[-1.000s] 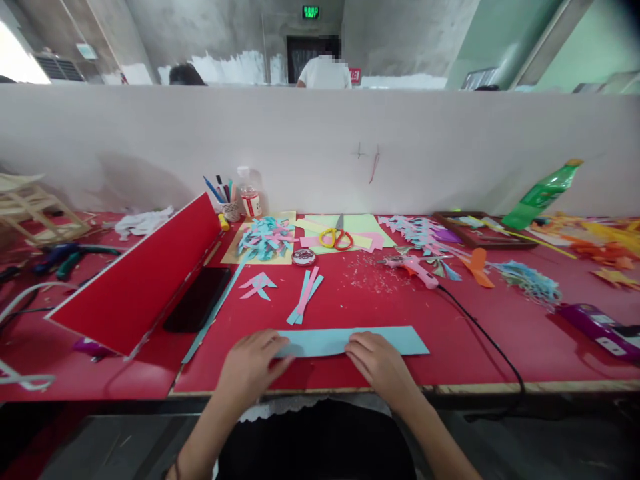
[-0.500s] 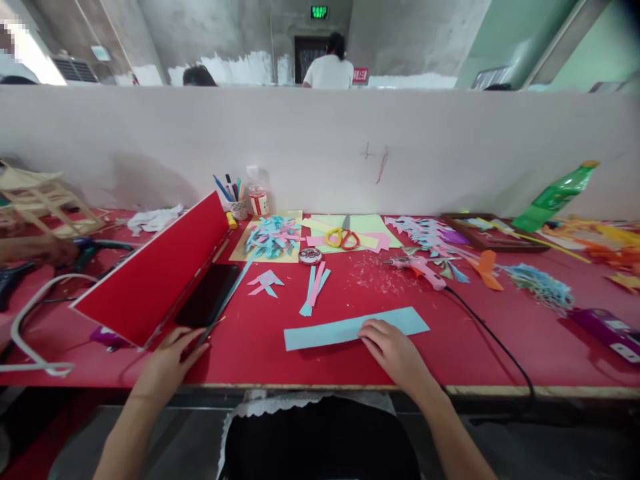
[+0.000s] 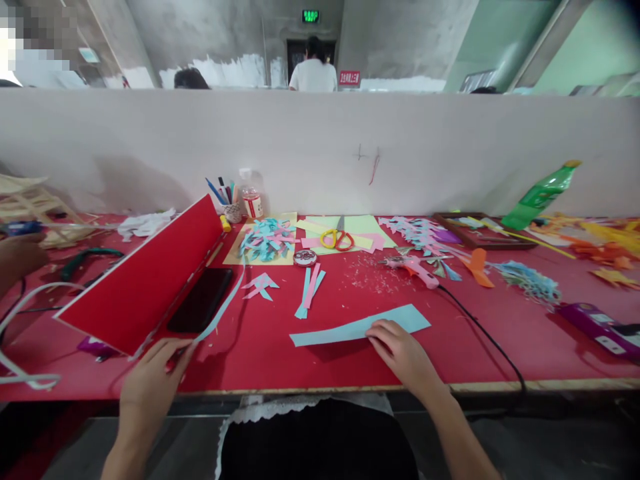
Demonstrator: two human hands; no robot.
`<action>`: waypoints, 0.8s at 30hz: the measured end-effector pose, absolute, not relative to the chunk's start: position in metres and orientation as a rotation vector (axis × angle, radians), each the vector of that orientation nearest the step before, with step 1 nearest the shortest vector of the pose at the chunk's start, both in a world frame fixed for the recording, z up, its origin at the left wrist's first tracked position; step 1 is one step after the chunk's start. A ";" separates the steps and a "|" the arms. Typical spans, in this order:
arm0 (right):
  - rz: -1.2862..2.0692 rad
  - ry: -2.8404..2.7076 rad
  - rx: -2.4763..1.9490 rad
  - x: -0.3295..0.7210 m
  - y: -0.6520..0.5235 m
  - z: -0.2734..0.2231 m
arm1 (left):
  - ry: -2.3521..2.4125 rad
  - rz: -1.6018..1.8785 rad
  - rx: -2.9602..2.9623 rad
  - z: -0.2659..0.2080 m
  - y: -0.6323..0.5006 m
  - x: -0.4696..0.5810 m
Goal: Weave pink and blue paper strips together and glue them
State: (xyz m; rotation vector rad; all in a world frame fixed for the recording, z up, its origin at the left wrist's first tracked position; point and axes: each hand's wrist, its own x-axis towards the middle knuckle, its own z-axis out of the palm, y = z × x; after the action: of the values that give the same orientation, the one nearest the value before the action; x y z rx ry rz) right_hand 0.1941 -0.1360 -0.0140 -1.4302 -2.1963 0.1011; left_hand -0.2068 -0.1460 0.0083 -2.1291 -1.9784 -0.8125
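Well to the left of the broad light-blue paper strip (image 3: 340,330), the left hand (image 3: 153,373) is nearly closed, pinching the near end of a long, narrow light-blue paper strip (image 3: 225,310); I can't make out the bit of red between its fingers. Left of the broad strip and farther back lie a forked pink-and-blue paper piece (image 3: 261,285) and a heap of pink and blue paper clippings (image 3: 270,239), cutting done, I'd judge. Beyond the broad strip's left end, slim pink and blue paper strips (image 3: 313,287) overlap, seemingly cut but unused. The broad strip, over the red worktop (image 3: 250,370), looks uncut, so that part seems left. At its right half, the right hand (image 3: 400,350), fingers curled, grips its near edge.
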 end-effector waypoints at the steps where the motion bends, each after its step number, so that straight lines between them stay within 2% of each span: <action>1: 0.100 -2.192 -1.428 0.194 -0.136 -0.014 | -1.979 -0.836 -2.107 0.013 -0.146 -0.204; 10: 0.131 -2.147 -1.465 0.185 -0.136 -0.010 | -1.824 -1.137 -1.933 0.062 -0.148 -0.176; 14: 0.371 -1.978 -1.348 0.155 -0.139 0.002 | -1.833 -1.402 -2.219 0.069 -0.151 -0.134; 16: 0.519 -1.956 -1.291 0.134 -0.137 0.010 | -1.707 -1.425 -2.510 0.067 -0.149 -0.109; 20: 0.521 -2.139 -1.115 0.104 -0.122 0.024 | -1.556 -1.460 -3.002 0.059 -0.139 -0.070; 24: 0.570 -2.118 -1.031 0.104 -0.099 0.036 | -1.576 -1.620 -3.081 0.053 -0.126 -0.061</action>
State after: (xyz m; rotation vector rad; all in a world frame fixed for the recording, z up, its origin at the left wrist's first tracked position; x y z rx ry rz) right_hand 0.1042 -0.0991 0.0363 -1.0312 -2.1182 0.5705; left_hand -0.0611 -0.1265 0.0528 -3.0805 -1.5755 -1.6201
